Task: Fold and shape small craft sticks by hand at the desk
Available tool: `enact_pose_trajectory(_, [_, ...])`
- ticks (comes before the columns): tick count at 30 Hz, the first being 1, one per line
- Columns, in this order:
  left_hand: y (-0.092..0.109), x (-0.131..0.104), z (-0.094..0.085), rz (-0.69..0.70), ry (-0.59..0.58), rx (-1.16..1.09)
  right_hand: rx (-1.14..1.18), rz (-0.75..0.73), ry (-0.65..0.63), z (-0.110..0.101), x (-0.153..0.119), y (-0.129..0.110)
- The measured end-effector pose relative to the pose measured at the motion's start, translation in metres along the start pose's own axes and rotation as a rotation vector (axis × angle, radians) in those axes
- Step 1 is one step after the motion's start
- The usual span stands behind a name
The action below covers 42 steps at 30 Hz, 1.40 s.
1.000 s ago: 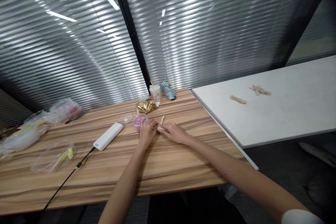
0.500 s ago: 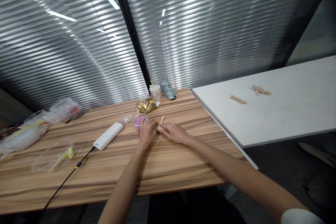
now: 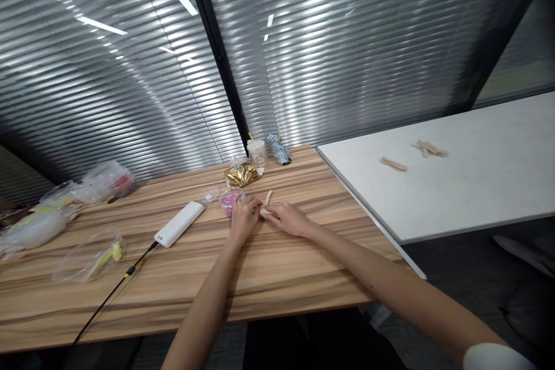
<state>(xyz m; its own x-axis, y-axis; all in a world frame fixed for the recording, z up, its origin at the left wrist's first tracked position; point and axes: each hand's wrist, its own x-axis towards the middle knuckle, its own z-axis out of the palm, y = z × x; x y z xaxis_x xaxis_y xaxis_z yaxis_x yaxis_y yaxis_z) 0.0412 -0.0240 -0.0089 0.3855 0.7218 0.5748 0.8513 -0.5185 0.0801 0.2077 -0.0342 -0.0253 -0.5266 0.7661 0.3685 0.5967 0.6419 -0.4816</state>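
Note:
Both hands meet over the wood-grain table around a thin beige piece [image 3: 269, 197], whose upper end sticks up and away between them. My left hand [image 3: 245, 217] has its fingers bent in on the near end of that piece, beside a clear round tub [image 3: 231, 202] of small pink and purple bits. From the right, my right hand [image 3: 286, 218] pinches the same beige piece at its lower end. The fingertips hide how the beige piece is shaped there.
Behind the tub lie a gold packet [image 3: 241, 174], a white cup [image 3: 257, 152] and a blue-grey wrapper [image 3: 280, 150]. A white power bank [image 3: 179, 224] with a black cable is left. Plastic bags [image 3: 108, 178] lie far left. Beige pieces [image 3: 393, 164] rest on the white table [image 3: 455, 191].

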Motion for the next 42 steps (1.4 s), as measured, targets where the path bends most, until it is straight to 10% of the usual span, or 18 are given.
enact_pose_trajectory(42, [-0.0004,-0.0006,0.0002,-0.002,-0.014,-0.003,-0.036,-0.012,-0.013,-0.0015,-0.0011,-0.0012])
